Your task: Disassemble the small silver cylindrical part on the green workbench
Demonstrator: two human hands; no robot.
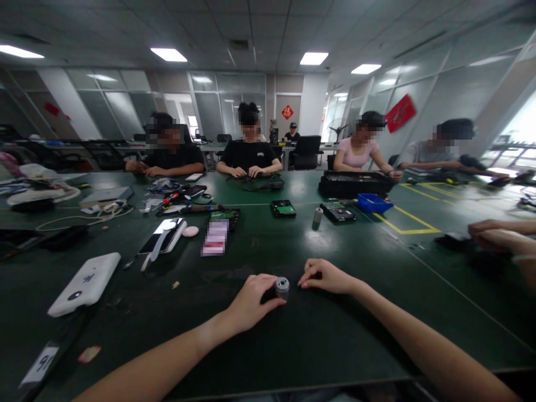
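My left hand (pixel 253 301) grips a small cylindrical motor (pixel 282 288) between thumb and fingers. The motor is grey metal, stands upright on the green table and shows dark holes in its top face. Just right of it, my right hand (pixel 326 275) rests low over the table with thumb and fingers pinched together. A tiny dark speck shows at those fingertips, too small to name. Farther off, a second silver cylinder (pixel 317 216) stands upright beside a hard drive (pixel 338 212). Another hard drive (pixel 283 208) with a green circuit board lies left of that cylinder.
Left of my hands lie a phone (pixel 215 237), a white device (pixel 85 283), and cables and tools. A blue tray (pixel 374 203) and black case (pixel 355 184) stand at the back right. Several people sit around the table (pixel 259 357); a co-worker's hands (pixel 500 234) are at the right.
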